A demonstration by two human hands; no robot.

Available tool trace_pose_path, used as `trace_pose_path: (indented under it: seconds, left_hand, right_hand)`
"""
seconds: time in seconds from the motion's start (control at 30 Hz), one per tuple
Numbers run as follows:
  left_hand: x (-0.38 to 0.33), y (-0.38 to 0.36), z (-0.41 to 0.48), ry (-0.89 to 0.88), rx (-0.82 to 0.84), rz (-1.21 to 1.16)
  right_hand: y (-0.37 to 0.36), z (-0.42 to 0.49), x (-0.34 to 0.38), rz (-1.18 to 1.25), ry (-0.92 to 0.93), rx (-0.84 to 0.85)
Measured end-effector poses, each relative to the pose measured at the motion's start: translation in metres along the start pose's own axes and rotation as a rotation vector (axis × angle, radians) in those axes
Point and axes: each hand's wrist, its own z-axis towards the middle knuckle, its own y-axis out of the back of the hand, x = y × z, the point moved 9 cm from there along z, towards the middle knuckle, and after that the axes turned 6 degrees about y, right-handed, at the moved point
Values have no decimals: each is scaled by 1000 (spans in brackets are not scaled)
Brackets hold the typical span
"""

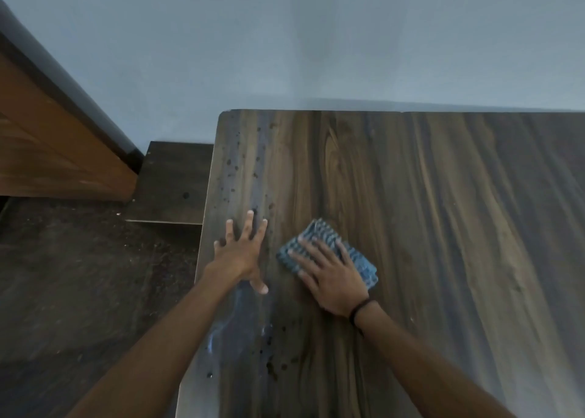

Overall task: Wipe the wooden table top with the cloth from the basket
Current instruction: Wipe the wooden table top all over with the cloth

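A dark wooden table top (411, 212) fills the right and middle of the head view. A folded blue cloth (319, 232) lies on it near the left side. My right hand (329, 275) presses flat on the cloth with fingers spread, covering its lower part. My left hand (242, 253) rests flat on the bare wood just left of the cloth, fingers apart, holding nothing. Dark wet spots (234, 164) dot the table's left strip, and more spots (272, 360) lie near my left forearm. No basket is in view.
The table's far edge meets a pale blue wall (316, 38). Left of the table stands a lower dark wooden surface (174, 180), and beyond it a brown wooden door or panel (47, 139). Dark floor (79, 275) lies below the table's left edge.
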Motion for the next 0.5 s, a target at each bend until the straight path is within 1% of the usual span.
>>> trace_pose_path:
  seconds: [0.07,0.1,0.13,0.2,0.3,0.37,0.43,0.5]
  left_hand:
    - [0,-18,-3,8,18,-18]
    - [-1,-23,-4,15,9,-22]
    - [-1,-25,-5,22,-6,-21]
    - [0,-25,-7,22,-29,-20]
    - [0,-24,-9,-1,-24,-33]
    - [-1,-23,-11,-6,-30,-33]
    - [-2,-21,-10,-10,-45,-40]
    - [-2,-21,-10,-9,-56,-39]
  right_hand:
    - [8,20,-24,57,-191,-7]
    - [8,25,-27,89,-263,-1]
    - [5,24,-23,110,-296,2]
    - [-1,8,1,94,-257,-4]
    - [-15,-37,39,60,-88,16]
    - [-19,-47,37,64,-38,35]
    - [-12,-35,24,64,-76,9]
    - [-7,-16,10,99,-207,-12]
